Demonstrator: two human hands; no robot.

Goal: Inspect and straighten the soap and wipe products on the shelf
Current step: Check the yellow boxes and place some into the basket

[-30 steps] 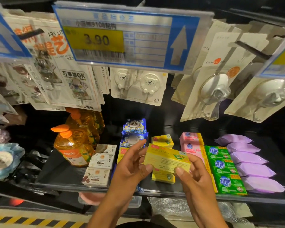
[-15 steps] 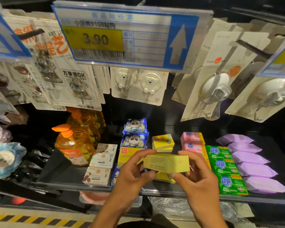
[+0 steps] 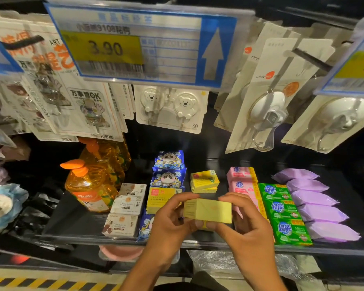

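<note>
Holding a yellow soap box (image 3: 208, 210) up off the shelf (image 3: 76, 219), a person grips it at both ends: the left hand (image 3: 172, 221) pinches its left end with thumb above and fingers (image 3: 194, 223) curled beneath, while the right hand (image 3: 243, 219) closes on its right end. Both hands are wrapped shut on the box, which sits in the air just in front of the yellow row, its plain back face turned to the camera.

By the look of it, the job is partway through: this box is under inspection and not yet back in its place. Behind it a short stack of matching yellow boxes (image 3: 204, 181) sits slightly askew. A flat yellow pack (image 3: 162, 198) lies across the panda-printed blue wipe packs (image 3: 169, 171), seemingly out of line. Other rows appear tidy: white soap boxes (image 3: 127, 206) on the left, pink soap boxes (image 3: 241, 181), green soap bars (image 3: 284, 213) and purple wipe packs (image 3: 315, 202) on the right.

As for containers, orange pump bottles (image 3: 90, 185) at the shelf's left hold amber liquid, nearly full. What the sealed boxes contain cannot be seen. Hooks on cards (image 3: 170, 108) hang overhead behind a price tag (image 3: 139, 45).
</note>
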